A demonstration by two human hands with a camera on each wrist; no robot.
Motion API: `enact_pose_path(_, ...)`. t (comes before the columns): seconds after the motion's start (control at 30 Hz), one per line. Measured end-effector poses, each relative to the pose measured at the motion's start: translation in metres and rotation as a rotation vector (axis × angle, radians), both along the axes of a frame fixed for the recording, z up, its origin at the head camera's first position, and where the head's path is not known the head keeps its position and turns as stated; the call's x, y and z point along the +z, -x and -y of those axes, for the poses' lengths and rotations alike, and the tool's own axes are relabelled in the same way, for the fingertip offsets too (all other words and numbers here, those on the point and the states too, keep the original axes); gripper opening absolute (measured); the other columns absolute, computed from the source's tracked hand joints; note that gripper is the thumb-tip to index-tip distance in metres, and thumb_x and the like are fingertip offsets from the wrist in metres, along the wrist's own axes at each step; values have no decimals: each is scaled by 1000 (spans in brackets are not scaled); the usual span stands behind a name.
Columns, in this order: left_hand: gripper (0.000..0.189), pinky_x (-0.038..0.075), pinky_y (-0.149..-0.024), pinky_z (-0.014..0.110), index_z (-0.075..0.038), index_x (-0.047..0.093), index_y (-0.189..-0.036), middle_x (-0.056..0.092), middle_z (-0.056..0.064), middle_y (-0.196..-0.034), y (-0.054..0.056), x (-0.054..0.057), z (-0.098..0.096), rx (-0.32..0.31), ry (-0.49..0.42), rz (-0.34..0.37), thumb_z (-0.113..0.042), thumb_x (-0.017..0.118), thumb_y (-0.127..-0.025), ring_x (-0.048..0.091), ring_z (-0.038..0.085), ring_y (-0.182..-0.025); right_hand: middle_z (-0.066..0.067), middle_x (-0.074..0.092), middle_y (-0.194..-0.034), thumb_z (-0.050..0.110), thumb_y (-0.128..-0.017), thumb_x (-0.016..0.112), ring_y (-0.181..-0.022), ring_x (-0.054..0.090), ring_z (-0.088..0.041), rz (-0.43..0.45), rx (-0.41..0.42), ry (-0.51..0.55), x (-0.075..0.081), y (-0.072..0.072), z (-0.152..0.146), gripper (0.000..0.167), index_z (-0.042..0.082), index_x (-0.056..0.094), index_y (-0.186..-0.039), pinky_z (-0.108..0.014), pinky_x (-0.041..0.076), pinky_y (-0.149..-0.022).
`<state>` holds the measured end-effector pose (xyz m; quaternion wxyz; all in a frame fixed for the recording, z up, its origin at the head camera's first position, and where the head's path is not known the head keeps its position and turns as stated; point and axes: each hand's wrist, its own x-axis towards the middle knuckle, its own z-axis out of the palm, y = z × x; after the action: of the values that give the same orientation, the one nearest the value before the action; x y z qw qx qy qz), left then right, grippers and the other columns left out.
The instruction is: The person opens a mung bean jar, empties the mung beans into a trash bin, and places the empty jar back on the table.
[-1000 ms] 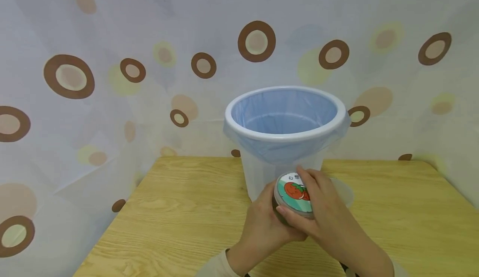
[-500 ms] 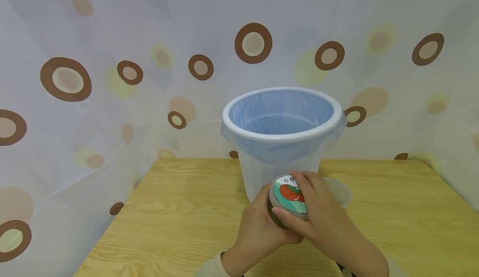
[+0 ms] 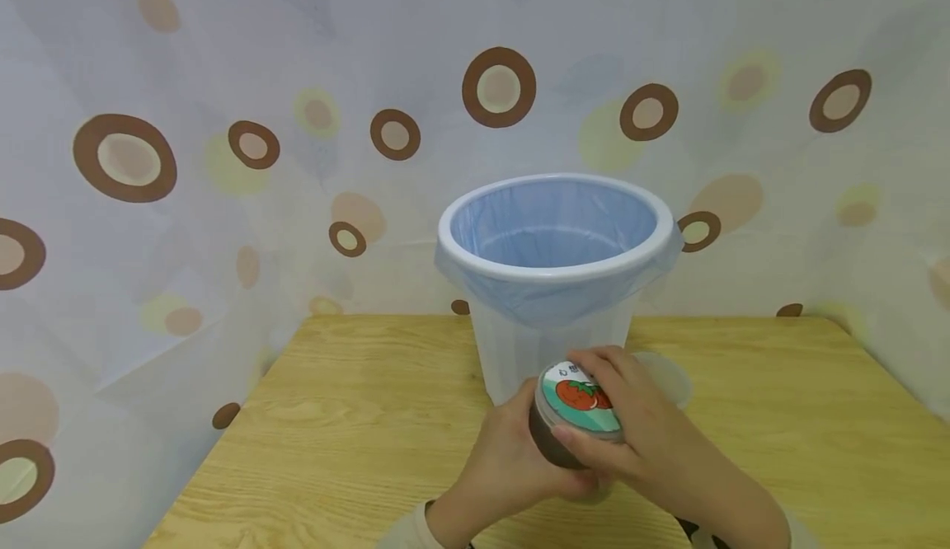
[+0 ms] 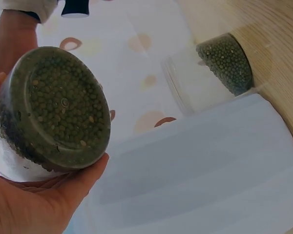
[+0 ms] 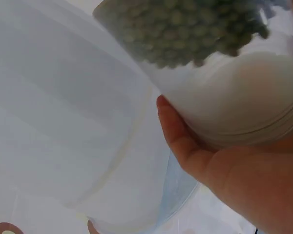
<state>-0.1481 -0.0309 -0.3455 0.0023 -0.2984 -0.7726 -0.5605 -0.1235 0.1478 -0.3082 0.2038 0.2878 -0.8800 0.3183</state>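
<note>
Lidded clear jar (image 3: 552, 443), partly filled with small green beans (image 4: 66, 97), held tilted between two hands over the surface (image 3: 356, 401). Well to the left of the left hand, and continued behind the whole arrangement, a pale sheet (image 3: 223, 38) patterned with brown rings is shown. The jar's side is enclosed by the left hand (image 3: 505, 454), its fingers and thumb curled round the wall; a light sleeve (image 3: 408, 532) is seen at that wrist. Directly beyond both hands, a white bin (image 3: 549, 273) is placed upright, its rim overhung by a translucent blue liner (image 3: 542, 300). To the right of the left hand, the lid (image 3: 586, 417), decorated with red fruits, is faced upward. It is clasped by the right hand (image 3: 641, 434), with the thumb at the near edge. Just beyond the right hand, partly hidden by it, a second clear container (image 3: 668, 377) is set near the bin.
</note>
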Motion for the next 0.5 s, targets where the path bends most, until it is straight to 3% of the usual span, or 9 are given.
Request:
enact_pose_path(0.17, 75, 48, -84, 24, -21, 49, -130, 60, -11, -116, 1, -2, -1, -12, 7, 25, -27, 88, -66, 57, 5, -101, 6, 47, -122, 28, -89, 68, -98, 48, -9, -16, 22, -22, 1, 1, -4, 50, 15, 49, -134, -28, 49, -73)
enact_pose_path(0.3, 76, 48, -86, 25, -22, 47, -132, 58, -11, -119, 3, -4, -5, 11, 3, 6, -25, 87, -67, 56, 6, -103, 5, 49, -124, 31, -89, 68, -103, 49, -12, -65, -40, -62, 0, 2, -2, 52, 13, 51, -134, -34, 48, -77)
enact_pose_path(0.4, 79, 48, -88, 27, -22, 44, -134, 55, -10, -123, 5, -7, -8, 65, 6, -84, -20, 86, -67, 56, 7, -106, 3, 51, -125, 33, -89, 69, -105, 49, -13, -95, -103, -56, -1, 3, 2, 52, 11, 52, -132, -38, 48, -78)
enact_pose_path(0.5, 81, 50, -88, 29, -17, 43, -134, 55, -5, -122, 7, -9, -12, 167, 50, -247, -19, 86, -65, 56, 10, -106, -1, 51, -124, 33, -88, 69, -103, 50, -15, -112, -156, -28, -1, 1, 6, 52, 8, 51, -130, -37, 49, -77)
